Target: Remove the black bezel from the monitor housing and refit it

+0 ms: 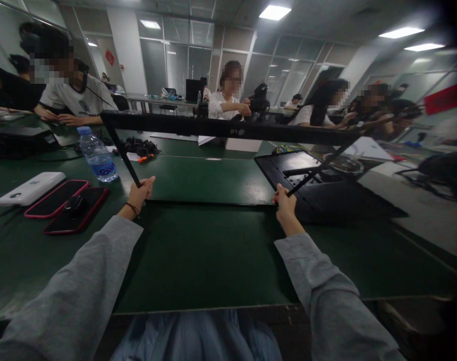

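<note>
A thin black rectangular frame (183, 125) is held up and tilted over the green table (213, 260), its wide logo-marked bar on the far side and its thin bar near the tabletop. The closed fingers of my left hand (140, 194) grip its left side bar close to the near corner. At the opposite near corner, my right hand (285, 203) is wrapped round the right side bar. Green tabletop shows through the frame's opening. Just beyond my right hand, a flat black panel (349, 203) lies on the table, partly behind the frame's side bar.
To the left are a water bottle (97, 155), a white power bank (32, 188) and two phones (78, 215). Black cables (138, 146) lie behind the bottle. A round dish (343, 164) sits at the right. Several people sit at tables beyond.
</note>
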Demonstrator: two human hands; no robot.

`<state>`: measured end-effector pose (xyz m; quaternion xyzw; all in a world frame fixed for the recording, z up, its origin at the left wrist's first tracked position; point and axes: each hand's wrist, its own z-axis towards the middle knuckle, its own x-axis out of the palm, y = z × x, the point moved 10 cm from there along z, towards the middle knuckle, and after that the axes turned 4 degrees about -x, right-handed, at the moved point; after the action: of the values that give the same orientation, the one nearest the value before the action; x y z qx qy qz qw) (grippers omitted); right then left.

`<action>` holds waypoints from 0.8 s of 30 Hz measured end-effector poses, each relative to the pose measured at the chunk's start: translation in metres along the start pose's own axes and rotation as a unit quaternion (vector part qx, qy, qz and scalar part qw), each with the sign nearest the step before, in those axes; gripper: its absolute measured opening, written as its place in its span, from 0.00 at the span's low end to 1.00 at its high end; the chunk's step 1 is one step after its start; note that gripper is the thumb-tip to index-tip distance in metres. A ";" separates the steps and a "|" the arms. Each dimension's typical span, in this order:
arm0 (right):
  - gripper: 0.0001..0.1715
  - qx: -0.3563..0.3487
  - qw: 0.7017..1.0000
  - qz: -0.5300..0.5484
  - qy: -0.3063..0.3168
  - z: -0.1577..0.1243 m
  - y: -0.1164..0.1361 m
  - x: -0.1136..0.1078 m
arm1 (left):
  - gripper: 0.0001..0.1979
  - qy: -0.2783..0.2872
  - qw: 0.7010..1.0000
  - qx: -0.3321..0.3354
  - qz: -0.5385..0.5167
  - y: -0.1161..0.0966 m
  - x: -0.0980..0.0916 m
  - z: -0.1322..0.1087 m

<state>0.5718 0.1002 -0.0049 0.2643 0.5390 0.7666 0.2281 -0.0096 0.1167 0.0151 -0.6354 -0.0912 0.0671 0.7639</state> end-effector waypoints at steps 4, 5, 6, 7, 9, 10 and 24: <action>0.31 0.001 1.000 0.008 0.023 -0.004 0.003 0.007 | 0.24 -0.021 1.000 -0.001 -0.022 0.000 -0.008 0.002; 0.32 -0.004 0.999 0.014 0.034 -0.006 0.006 0.010 | 0.24 -0.032 0.999 0.004 -0.029 -0.001 -0.012 0.003; 0.33 -0.011 0.999 0.021 0.048 -0.008 0.008 0.014 | 0.24 -0.042 0.998 0.008 -0.034 -0.003 -0.017 0.003; 0.33 -0.018 0.997 0.028 0.064 -0.010 0.010 0.018 | 0.23 -0.052 0.998 0.012 -0.036 -0.004 -0.021 0.004; 0.34 -0.030 0.994 0.039 0.096 -0.015 0.014 0.027 | 0.23 -0.068 0.997 0.017 -0.036 -0.005 -0.029 0.006; 0.34 -0.035 0.993 0.041 0.108 -0.018 0.014 0.031 | 0.24 -0.073 0.997 0.017 -0.034 -0.005 -0.032 0.007; 0.32 -0.016 1.000 0.016 -0.004 -0.002 0.009 0.001 | 0.25 -0.009 0.999 0.019 -0.029 -0.011 0.001 -0.007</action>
<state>0.5689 0.0963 0.0033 0.2721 0.5213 0.7776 0.2227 -0.0073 0.1080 0.0251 -0.6171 -0.1154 0.0521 0.7766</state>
